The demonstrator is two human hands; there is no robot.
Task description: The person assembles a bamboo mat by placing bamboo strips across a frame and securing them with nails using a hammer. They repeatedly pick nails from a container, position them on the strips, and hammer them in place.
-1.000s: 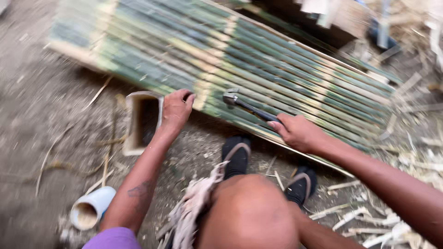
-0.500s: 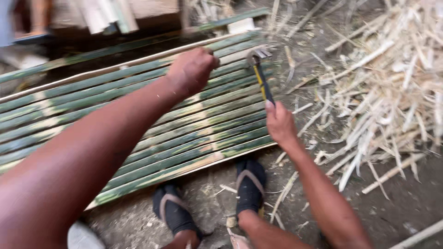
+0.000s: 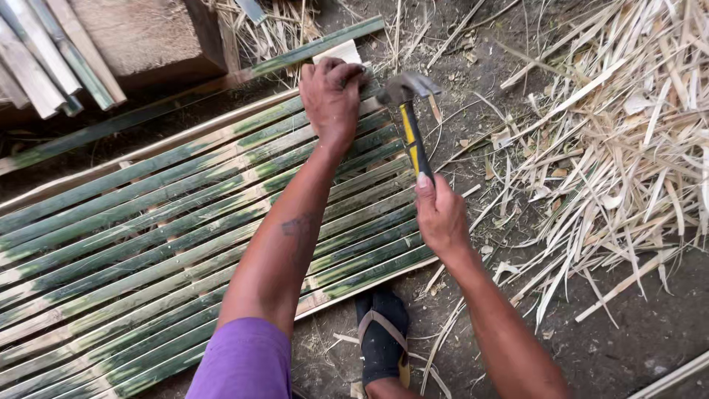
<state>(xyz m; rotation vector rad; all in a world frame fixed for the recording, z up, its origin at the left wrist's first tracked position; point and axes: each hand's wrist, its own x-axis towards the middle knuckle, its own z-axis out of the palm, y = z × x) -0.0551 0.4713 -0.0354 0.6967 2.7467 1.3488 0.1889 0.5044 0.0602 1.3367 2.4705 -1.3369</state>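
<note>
The right hand (image 3: 441, 218) clenches the hammer (image 3: 410, 118), handle pointing away, head just right of the left hand (image 3: 330, 92) pressed on the bamboo panel's (image 3: 148, 222) far corner.

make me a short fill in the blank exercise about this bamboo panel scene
1. The right hand grips a claw hammer by its yellow and ____ handle.
2. The left hand presses on the far end of the green slatted ____ panel.
3. A heap of pale split strips lies to the panel's ____.

Missing words: black; bamboo; right
</note>
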